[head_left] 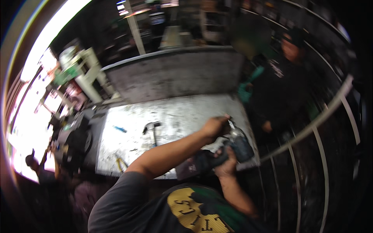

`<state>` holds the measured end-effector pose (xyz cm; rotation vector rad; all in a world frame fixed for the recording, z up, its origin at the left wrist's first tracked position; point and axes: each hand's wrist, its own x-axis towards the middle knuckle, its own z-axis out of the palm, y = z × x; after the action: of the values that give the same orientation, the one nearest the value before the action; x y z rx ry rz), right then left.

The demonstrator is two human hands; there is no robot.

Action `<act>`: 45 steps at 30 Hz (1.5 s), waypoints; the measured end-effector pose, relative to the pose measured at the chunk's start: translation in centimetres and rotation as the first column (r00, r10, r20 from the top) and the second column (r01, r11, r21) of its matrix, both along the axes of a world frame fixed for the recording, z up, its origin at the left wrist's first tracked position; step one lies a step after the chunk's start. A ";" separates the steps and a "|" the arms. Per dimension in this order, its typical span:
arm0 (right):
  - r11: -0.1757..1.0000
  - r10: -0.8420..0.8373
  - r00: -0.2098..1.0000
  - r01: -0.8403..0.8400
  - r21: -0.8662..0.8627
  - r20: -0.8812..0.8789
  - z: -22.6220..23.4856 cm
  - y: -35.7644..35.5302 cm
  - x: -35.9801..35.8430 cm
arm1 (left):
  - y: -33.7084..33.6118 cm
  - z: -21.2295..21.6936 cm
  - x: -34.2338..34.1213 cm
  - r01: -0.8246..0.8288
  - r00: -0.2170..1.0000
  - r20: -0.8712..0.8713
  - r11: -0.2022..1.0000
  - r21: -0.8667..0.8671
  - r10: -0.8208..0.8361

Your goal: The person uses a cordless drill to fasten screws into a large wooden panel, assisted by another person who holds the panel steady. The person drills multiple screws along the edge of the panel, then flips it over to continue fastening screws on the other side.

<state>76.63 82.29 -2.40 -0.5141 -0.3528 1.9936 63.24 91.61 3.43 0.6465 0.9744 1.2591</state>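
My right hand (227,165) is wrapped round the grip of a dark cordless power tool (241,145), shaped like a drill or an impact driver. Its silvery nose points away from me, and the dark battery end lies toward my body. Across the bench reaches my left arm; my left hand (215,128) is closed at the tool's nose, fingers pinched by a small shiny tip. Blur hides what exactly they grip. Left of my hands, a claw hammer (152,132) lies on the worn, light-coloured workbench top (134,143).
Pliers with yellow handles (121,161) and a small blue item (120,129) lie on the bench's left part. A grey upright panel (178,73) closes its far side. A person in dark clothes (278,89) stands at the right, near a pale rail (330,106). Another person (46,167) is far left.
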 end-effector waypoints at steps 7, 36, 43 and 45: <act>0.999 -0.009 0.998 0.007 0.042 0.061 -0.9 1.9 -1.1 | 3.0 -4.8 -2.0 0.059 0.995 0.086 0.996 -0.070 -0.053; 0.967 0.211 0.977 -0.202 -0.158 0.042 -0.9 10.9 -0.9 | 8.5 -6.4 -3.5 -0.079 0.960 0.252 0.983 -0.168 0.121; 0.965 0.252 0.960 -0.240 -0.106 0.123 -0.2 10.8 -1.7 | 7.5 -4.1 -3.1 -0.195 0.942 0.229 0.955 -0.222 0.246; 0.964 0.265 0.959 -0.263 -0.033 0.103 -0.3 10.8 -1.5 | 6.4 -1.6 -3.6 -0.219 0.942 0.223 0.962 -0.163 0.252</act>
<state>75.13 93.09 -2.68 -0.6130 -0.4905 2.2338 59.64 97.96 1.83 0.2648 0.9426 1.4310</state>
